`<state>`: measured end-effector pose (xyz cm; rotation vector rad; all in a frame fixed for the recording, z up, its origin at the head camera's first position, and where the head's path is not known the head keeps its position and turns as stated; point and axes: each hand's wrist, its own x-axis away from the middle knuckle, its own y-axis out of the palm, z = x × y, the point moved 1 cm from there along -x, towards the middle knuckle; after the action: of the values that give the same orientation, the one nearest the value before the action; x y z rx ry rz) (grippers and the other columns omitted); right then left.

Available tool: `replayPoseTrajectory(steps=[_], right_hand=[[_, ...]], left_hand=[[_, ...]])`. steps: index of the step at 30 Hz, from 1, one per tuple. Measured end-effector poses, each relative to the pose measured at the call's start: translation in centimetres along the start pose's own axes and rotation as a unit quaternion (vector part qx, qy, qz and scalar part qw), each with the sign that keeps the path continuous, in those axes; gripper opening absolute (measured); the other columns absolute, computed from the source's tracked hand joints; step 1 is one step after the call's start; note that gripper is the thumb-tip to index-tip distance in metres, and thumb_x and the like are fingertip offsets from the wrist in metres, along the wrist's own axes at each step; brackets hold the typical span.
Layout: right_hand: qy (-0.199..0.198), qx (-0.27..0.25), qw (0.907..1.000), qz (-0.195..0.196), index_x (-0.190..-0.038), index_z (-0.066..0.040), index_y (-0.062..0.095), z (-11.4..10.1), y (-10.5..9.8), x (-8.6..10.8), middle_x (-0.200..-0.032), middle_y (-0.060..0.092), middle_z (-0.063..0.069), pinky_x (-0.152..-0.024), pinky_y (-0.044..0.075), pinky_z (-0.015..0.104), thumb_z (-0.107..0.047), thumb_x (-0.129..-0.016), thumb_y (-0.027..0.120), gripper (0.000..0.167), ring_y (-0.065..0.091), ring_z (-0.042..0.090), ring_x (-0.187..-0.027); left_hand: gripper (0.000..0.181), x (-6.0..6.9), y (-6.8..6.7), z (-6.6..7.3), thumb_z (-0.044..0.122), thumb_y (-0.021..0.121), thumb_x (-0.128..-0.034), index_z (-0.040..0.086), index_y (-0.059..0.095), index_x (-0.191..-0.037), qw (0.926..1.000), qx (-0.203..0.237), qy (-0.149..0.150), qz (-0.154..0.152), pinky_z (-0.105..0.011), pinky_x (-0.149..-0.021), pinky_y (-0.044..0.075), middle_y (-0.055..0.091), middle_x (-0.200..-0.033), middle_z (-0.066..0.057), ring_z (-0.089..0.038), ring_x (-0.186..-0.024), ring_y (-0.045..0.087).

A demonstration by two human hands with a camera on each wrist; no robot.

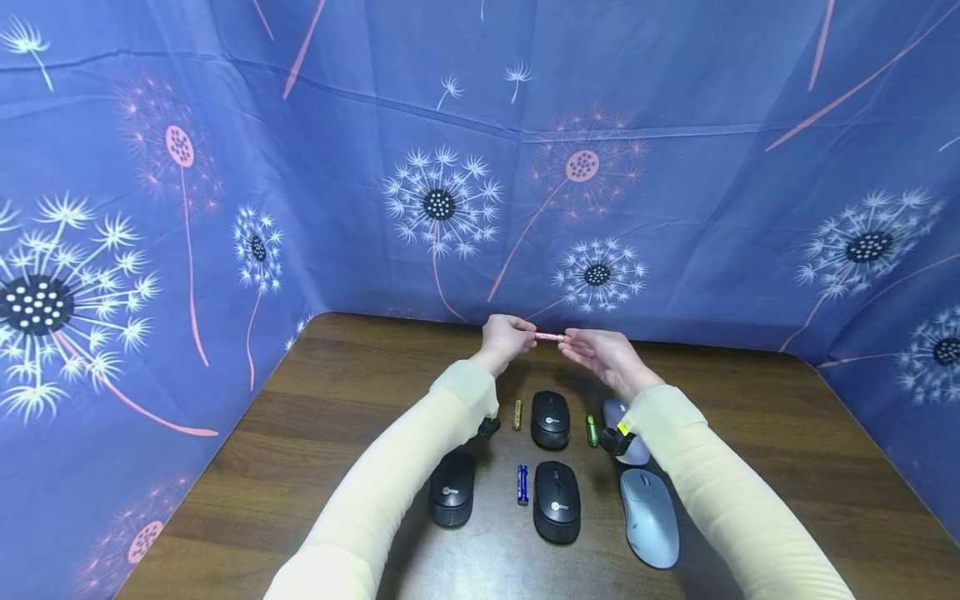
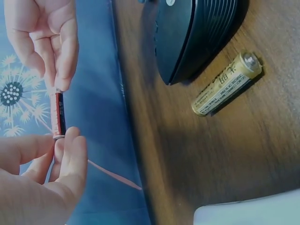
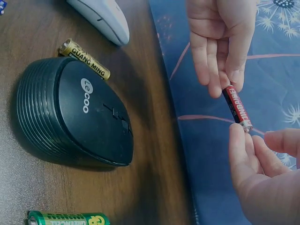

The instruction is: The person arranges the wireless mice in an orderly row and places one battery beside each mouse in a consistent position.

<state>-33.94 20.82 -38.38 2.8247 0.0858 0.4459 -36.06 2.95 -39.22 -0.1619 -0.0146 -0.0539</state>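
A small red-and-black battery (image 3: 237,108) is held up near the curtain, level between the two hands. My left hand (image 1: 506,340) pinches one end of it between thumb and fingers. My right hand (image 1: 606,357) is at the other end, its fairly straight fingertips touching or very close to the metal tip; its thumb stands apart from the battery. Below the hands, a gold battery (image 2: 227,84) lies beside a black mouse (image 3: 93,115). To that mouse's right in the head view is a green battery (image 1: 592,431).
Nearer on the wooden table (image 1: 300,467) lie a blue battery (image 1: 522,485), two more black mice (image 1: 557,502) and a light grey mouse (image 1: 649,518). Another grey mouse (image 1: 636,451) is partly hidden by my right wrist. A blue dandelion-print curtain (image 1: 337,192) borders the table.
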Motion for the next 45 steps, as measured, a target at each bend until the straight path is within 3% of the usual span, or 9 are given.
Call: replayPoseTrajectory(steps=[5,8,16,25,32,34,40,45], right_hand=[[-0.009,0.014,0.9999,0.004,-0.135,0.01,0.04,-0.4,0.4,0.7,-0.091,0.069,0.009,-0.094,0.048,0.031,0.001,-0.094,0.051,0.044,0.069,0.018,-0.089],[-0.016,0.021,0.9997,-0.002,-0.138,0.013,0.033,-0.6,0.6,1.1,-0.088,0.07,0.008,-0.093,0.048,0.03,0.002,-0.094,0.051,0.049,0.069,0.017,-0.088],[-0.031,0.025,0.9992,-0.004,-0.137,0.014,0.035,-1.0,1.0,2.0,-0.085,0.069,0.006,-0.086,0.053,0.027,0.004,-0.092,0.053,0.049,0.069,0.015,-0.085],[-0.034,0.031,0.9988,-0.018,-0.131,0.012,0.042,-1.3,0.9,3.1,-0.088,0.068,0.005,-0.085,0.053,0.026,0.005,-0.091,0.055,0.043,0.068,0.014,-0.083],[-0.036,0.025,0.9986,-0.03,-0.103,-0.001,0.06,-1.7,0.8,4.2,-0.091,0.068,0.006,-0.086,0.052,0.025,0.003,-0.091,0.057,0.013,0.068,0.014,-0.084],[-0.036,0.019,0.9986,-0.034,-0.103,-0.001,0.06,-1.7,0.7,4.5,-0.091,0.068,0.006,-0.087,0.052,0.024,0.003,-0.091,0.057,0.013,0.068,0.014,-0.085],[-0.027,0.0,0.9986,-0.044,-0.123,0.007,0.048,-2.0,0.6,5.2,-0.092,0.068,0.007,-0.089,0.051,0.024,0.001,-0.091,0.057,0.034,0.068,0.014,-0.088],[-0.02,-0.003,0.9983,-0.054,-0.119,0.005,0.048,-1.9,0.4,6.0,-0.094,0.068,0.007,-0.088,0.051,0.024,-0.002,-0.092,0.058,0.03,0.068,0.014,-0.089]], left_hand=[[0.017,0.4,-0.2,0.4,-0.002,0.064,-0.0855,-0.009,0.069,-0.1,0.9998,0.003,0.017,-0.004,-0.026,-0.065,0.057,0.071,-0.092,-0.021,-0.02,-0.075,0.071],[0.016,0.7,-0.3,0.6,-0.001,0.065,-0.0854,-0.007,0.07,-0.099,0.9997,0.002,0.025,0.001,-0.027,-0.067,0.057,0.072,-0.089,-0.017,-0.019,-0.075,0.07],[0.014,1.6,-0.7,1.4,-0.001,0.065,-0.0852,-0.007,0.07,-0.097,0.999,0.019,0.039,-0.009,-0.03,-0.07,0.057,0.071,-0.093,-0.02,-0.025,-0.082,0.071],[0.011,3.0,-1.3,2.1,0.0,0.066,-0.0854,-0.003,0.072,-0.094,0.9975,0.033,0.057,-0.024,-0.03,-0.073,0.057,0.071,-0.09,-0.016,-0.021,-0.079,0.07],[0.012,4.2,-1.3,2.7,-0.001,0.065,-0.0858,-0.004,0.071,-0.095,0.9959,0.05,0.066,-0.035,-0.027,-0.072,0.057,0.07,-0.093,-0.019,-0.017,-0.077,0.07],[0.012,4.5,-1.3,2.8,-0.001,0.065,-0.0857,-0.005,0.07,-0.096,0.9953,0.057,0.068,-0.038,-0.027,-0.072,0.057,0.07,-0.092,-0.018,-0.018,-0.077,0.07],[0.014,5.4,-1.4,3.0,0.0,0.066,-0.0856,-0.005,0.07,-0.097,0.9937,0.056,0.084,-0.048,-0.023,-0.071,0.056,0.071,-0.088,-0.014,-0.014,-0.076,0.069],[0.014,6.2,-1.4,3.1,0.0,0.066,-0.0854,-0.005,0.069,-0.098,0.9916,0.043,0.105,-0.061,-0.022,-0.071,0.056,0.071,-0.088,-0.012,-0.014,-0.077,0.069]])
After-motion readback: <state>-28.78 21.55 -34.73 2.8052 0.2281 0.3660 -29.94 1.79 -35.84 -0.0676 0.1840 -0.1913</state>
